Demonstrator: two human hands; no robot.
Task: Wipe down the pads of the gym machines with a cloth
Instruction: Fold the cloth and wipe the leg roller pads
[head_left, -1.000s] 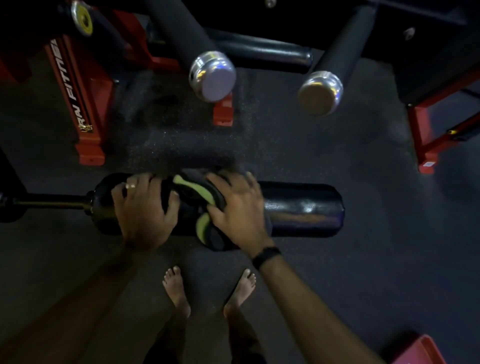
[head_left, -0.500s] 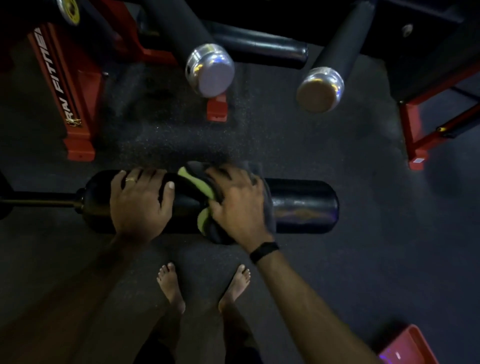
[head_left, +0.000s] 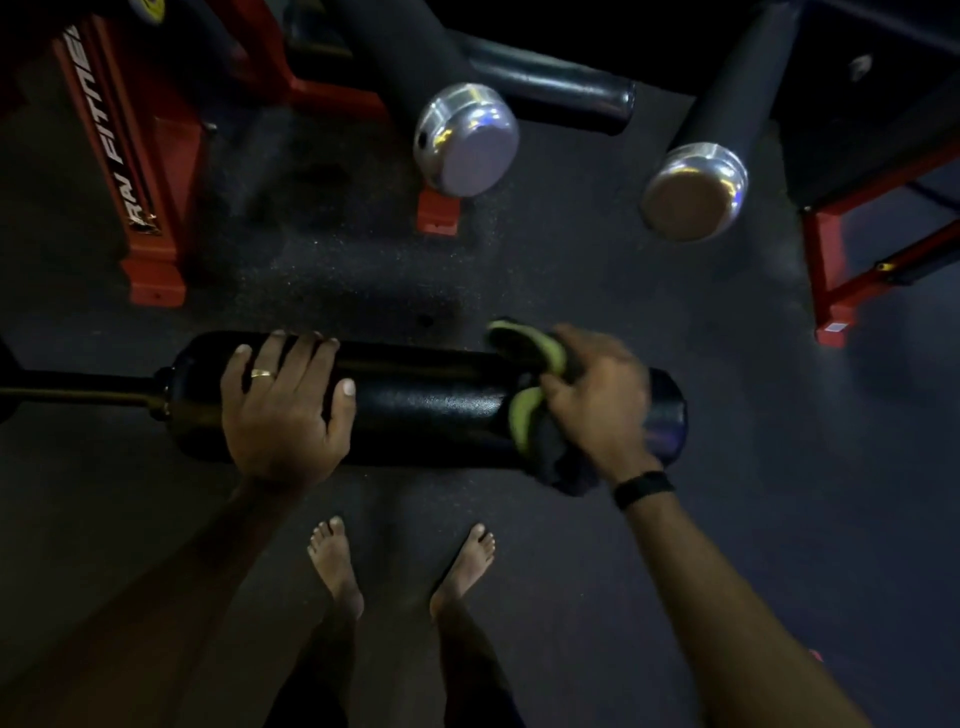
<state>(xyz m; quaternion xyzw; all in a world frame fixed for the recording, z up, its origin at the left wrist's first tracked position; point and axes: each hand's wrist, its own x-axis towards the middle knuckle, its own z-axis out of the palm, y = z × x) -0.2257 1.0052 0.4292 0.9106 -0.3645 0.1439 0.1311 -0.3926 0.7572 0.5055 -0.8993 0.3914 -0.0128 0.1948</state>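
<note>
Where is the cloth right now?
In the head view the cloth is under the right hand, draped over the right end of the black pad, away from the left hand.

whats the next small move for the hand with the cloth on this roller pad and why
Probably slide the right hand and its cloth the last stretch to the right end of the roller pad. The cloth sits just short of that end, where a bare strip of pad shows past the knuckles. The left hand rests on the pad near the bar end, steadying it.
</note>
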